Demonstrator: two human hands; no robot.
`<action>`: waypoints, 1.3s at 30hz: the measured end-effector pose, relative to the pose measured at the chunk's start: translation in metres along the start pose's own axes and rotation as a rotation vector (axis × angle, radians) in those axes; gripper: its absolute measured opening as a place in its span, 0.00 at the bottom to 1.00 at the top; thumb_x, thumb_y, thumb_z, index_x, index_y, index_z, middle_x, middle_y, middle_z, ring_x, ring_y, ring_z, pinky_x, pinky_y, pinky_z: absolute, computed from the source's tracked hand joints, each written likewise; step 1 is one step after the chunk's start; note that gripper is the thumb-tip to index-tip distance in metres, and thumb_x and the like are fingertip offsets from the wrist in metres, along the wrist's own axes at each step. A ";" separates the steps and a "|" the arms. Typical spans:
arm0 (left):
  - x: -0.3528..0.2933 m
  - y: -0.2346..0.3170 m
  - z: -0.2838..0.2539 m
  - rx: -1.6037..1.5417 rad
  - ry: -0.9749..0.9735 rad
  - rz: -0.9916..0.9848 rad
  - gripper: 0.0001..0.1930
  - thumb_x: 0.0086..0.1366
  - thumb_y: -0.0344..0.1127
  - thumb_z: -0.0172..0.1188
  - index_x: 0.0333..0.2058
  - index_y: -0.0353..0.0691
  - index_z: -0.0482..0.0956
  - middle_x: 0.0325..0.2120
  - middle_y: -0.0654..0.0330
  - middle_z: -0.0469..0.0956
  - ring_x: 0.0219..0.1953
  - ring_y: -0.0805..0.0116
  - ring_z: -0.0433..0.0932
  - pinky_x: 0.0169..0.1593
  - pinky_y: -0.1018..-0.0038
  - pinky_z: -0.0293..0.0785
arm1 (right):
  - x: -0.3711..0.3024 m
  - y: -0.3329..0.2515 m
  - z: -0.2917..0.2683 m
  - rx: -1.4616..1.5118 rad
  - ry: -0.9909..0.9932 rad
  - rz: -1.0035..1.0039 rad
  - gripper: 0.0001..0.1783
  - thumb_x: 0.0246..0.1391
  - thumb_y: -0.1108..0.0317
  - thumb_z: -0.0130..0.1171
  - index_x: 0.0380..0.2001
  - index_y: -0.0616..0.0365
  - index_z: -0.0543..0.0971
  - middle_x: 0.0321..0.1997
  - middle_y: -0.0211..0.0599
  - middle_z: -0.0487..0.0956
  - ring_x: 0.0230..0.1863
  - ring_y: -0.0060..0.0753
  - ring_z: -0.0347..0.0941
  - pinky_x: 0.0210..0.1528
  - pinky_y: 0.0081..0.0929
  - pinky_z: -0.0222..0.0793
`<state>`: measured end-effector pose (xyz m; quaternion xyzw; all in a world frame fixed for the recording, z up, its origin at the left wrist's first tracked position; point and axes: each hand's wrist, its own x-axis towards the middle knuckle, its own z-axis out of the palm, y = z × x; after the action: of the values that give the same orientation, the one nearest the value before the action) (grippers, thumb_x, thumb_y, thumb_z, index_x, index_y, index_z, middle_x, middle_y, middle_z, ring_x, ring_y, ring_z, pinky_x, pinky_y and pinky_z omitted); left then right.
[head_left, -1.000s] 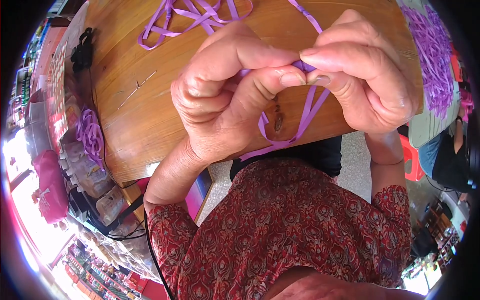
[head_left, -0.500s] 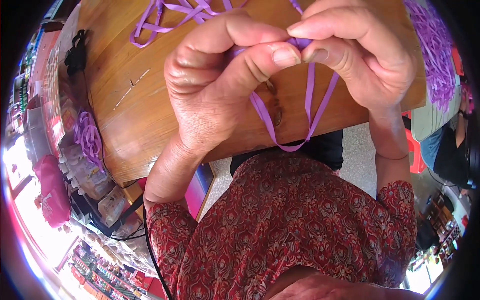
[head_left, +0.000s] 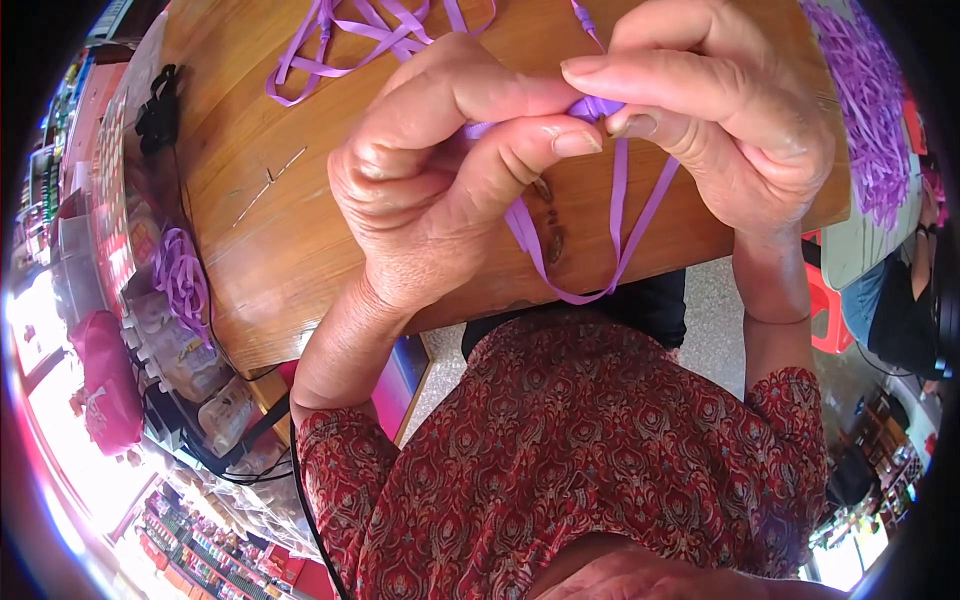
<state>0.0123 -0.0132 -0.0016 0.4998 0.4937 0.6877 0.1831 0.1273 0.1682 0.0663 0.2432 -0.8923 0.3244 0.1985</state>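
Purple ribbon is pinched between both hands above the wooden table, and its strands hang in a loop toward my lap. Thumb and index finger of my left hand close on a bunched, wrapped part of it. My right hand pinches the same spot from the other side, its fingertips against the purple bunch. Fingers hide how the ribbon is wound there. A thin purple cord with a small purple wrapped piece runs up from behind the fingers. More purple ribbon lies in loose loops beyond my left hand.
A thin needle-like tool lies on the table's left. Coiled purple ribbon and a pink pouch are at the left edge. A heap of purple ribbons hangs over a pale table at the right, near a red stool and another person.
Both hands have shifted slightly and their fingertips have parted a little, so more of the purple bunch shows. The hanging loop has narrowed slightly.
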 end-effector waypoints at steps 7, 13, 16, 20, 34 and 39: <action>0.000 -0.002 -0.002 0.048 0.009 0.033 0.07 0.51 0.20 0.63 0.31 0.33 0.77 0.29 0.60 0.75 0.32 0.73 0.71 0.40 0.79 0.68 | -0.006 0.013 0.041 0.118 0.410 -0.103 0.16 0.40 0.85 0.64 0.36 0.75 0.76 0.28 0.46 0.77 0.20 0.28 0.74 0.19 0.17 0.67; -0.002 0.002 -0.002 0.087 0.015 0.026 0.08 0.51 0.18 0.62 0.31 0.32 0.77 0.29 0.60 0.75 0.32 0.73 0.71 0.39 0.80 0.68 | -0.004 0.011 0.045 0.154 0.408 -0.112 0.13 0.39 0.85 0.63 0.33 0.73 0.76 0.25 0.45 0.76 0.18 0.29 0.74 0.16 0.18 0.66; 0.001 0.003 0.002 0.082 0.010 0.030 0.08 0.51 0.17 0.62 0.31 0.31 0.77 0.29 0.60 0.75 0.32 0.73 0.71 0.39 0.80 0.68 | 0.000 0.003 0.026 0.147 0.406 -0.098 0.12 0.39 0.85 0.63 0.32 0.72 0.76 0.25 0.45 0.76 0.18 0.30 0.74 0.15 0.18 0.65; 0.000 0.002 0.001 0.107 0.008 0.033 0.08 0.51 0.18 0.62 0.31 0.31 0.77 0.28 0.60 0.75 0.32 0.72 0.71 0.39 0.79 0.67 | 0.012 -0.005 -0.007 -0.208 -0.115 -0.100 0.11 0.37 0.85 0.63 0.29 0.72 0.77 0.21 0.43 0.75 0.16 0.28 0.72 0.12 0.17 0.64; 0.001 -0.005 0.005 -0.068 -0.019 0.037 0.06 0.54 0.20 0.61 0.31 0.32 0.75 0.27 0.61 0.73 0.29 0.74 0.68 0.37 0.79 0.64 | 0.007 -0.007 0.024 -0.063 0.104 0.061 0.09 0.40 0.83 0.63 0.30 0.69 0.78 0.25 0.41 0.76 0.22 0.26 0.73 0.20 0.17 0.66; -0.003 -0.002 0.006 -0.074 0.057 0.007 0.06 0.55 0.20 0.60 0.32 0.33 0.75 0.29 0.61 0.74 0.32 0.74 0.70 0.40 0.79 0.67 | 0.003 -0.009 0.023 -0.055 -0.031 0.143 0.11 0.42 0.82 0.64 0.33 0.68 0.78 0.28 0.41 0.78 0.26 0.28 0.75 0.26 0.18 0.69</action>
<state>0.0183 -0.0115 -0.0047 0.4747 0.4712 0.7200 0.1851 0.1258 0.1462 0.0560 0.1782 -0.9189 0.3095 0.1674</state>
